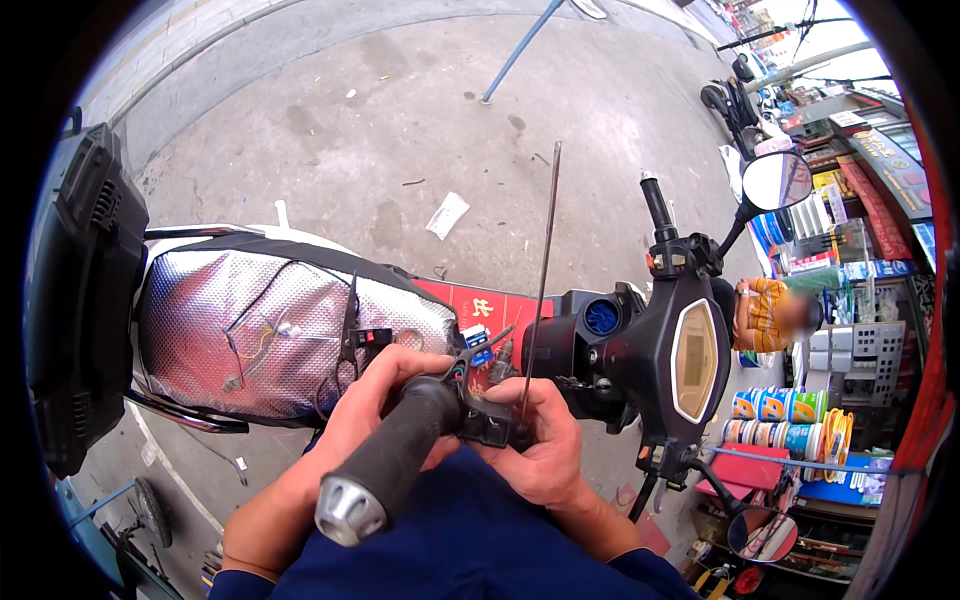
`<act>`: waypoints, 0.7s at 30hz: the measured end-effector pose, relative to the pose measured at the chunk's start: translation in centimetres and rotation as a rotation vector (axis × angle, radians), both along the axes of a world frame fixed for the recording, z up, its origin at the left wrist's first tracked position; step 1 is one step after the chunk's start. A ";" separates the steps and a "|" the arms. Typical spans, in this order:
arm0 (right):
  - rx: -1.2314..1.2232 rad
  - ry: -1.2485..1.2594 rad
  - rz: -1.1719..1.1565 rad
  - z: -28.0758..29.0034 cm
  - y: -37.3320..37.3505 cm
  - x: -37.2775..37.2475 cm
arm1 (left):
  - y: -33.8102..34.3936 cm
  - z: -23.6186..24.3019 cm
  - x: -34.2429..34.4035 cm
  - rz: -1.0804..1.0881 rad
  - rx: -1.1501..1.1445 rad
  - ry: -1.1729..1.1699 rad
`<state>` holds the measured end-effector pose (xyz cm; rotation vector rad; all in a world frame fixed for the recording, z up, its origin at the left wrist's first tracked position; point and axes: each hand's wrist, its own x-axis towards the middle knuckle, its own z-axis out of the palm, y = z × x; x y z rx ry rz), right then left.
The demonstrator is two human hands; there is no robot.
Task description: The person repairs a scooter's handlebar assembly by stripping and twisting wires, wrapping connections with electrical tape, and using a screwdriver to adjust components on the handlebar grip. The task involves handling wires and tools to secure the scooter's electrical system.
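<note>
In front of me is a loose black handlebar grip (392,450) with a silver end cap pointing toward me. My left hand (372,392) is closed round its inner end. My right hand (540,445) is closed on a black bracket (487,425) at the same end. A long thin dark rod (546,250) rises from beside my right fingertips; its lower end is hidden. Beyond my left hand, scissors (347,345) and a small black-and-red switch (375,337) lie on the silver quilted seat cover (400,295). Thin loose wires (262,345) rest there too.
The electric scooter's front panel (660,350) and mirrors (776,181) stand to the right, and a black top box (90,300) to the left. A seated person (768,315) is near shop shelves. Cable rolls (775,437) sit at the right. A blue pole (520,50) stands beyond.
</note>
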<state>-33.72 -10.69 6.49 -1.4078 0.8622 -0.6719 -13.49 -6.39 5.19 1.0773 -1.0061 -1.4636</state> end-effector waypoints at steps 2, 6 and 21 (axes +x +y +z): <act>-0.002 0.000 -0.004 0.1 -0.1 0.2 | 0.0 -0.2 0.0 -0.017 0.031 0.079; 0.003 0.009 0.011 0.1 -0.3 0.3 | 0.0 -1.0 0.2 -0.032 0.020 0.118; 0.038 0.016 0.001 0.5 -0.5 1.2 | 0.0 -0.9 -0.1 0.066 0.084 0.162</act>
